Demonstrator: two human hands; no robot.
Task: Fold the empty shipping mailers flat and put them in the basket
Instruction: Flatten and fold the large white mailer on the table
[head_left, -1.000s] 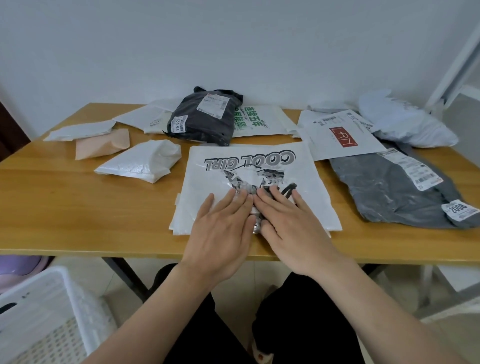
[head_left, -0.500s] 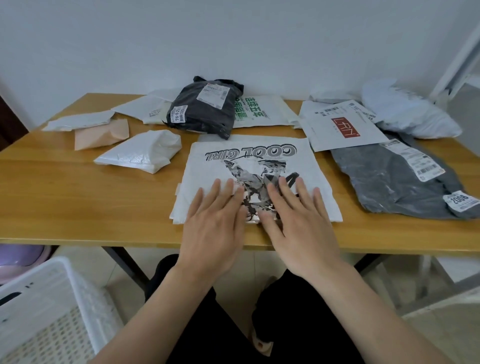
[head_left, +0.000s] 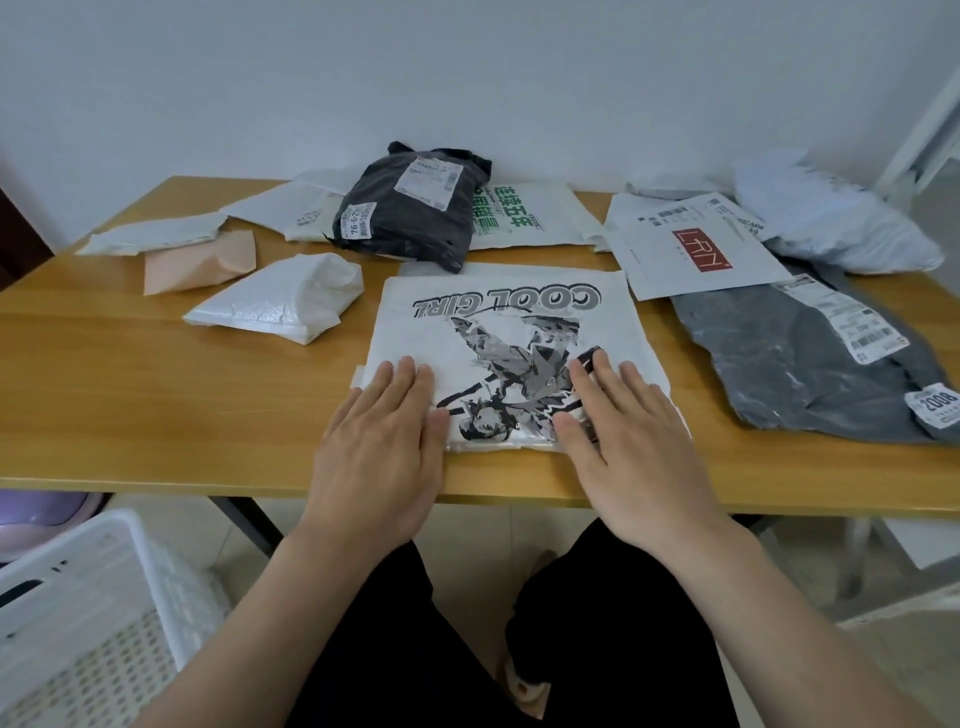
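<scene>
At the near edge of the table (head_left: 130, 405), in its middle, lies the printed mailer (head_left: 498, 322), and we press both hands down on the half closest to that edge. Our left hand (head_left: 384, 447) covers the corner towards the table's left end, and our right hand (head_left: 631, 441) covers the side towards its right end. The fingers of both are straight and flat, lying close together with only the thumbs apart, and they pinch nothing.

The mailer runs from our fingertips towards the back of the table. It is roughly square, a touch wider than deep, with its lettering upside down to us. It is thin white plastic film, glossy and faintly creased, and it looks nearly flat. We judge that the fold turns on its far edge, which lies straight ahead of both hands, with neither nearer.

Towards the table's left end sits a puffy white bubble envelope (head_left: 280, 306). At the back is a black bag (head_left: 410, 223) with paper labels, and at the right end a soft grey bag (head_left: 800, 374). The white plastic basket (head_left: 104, 571), with its perforated bottom, stands on the floor below the table's near left part, on our left hand's side.
</scene>
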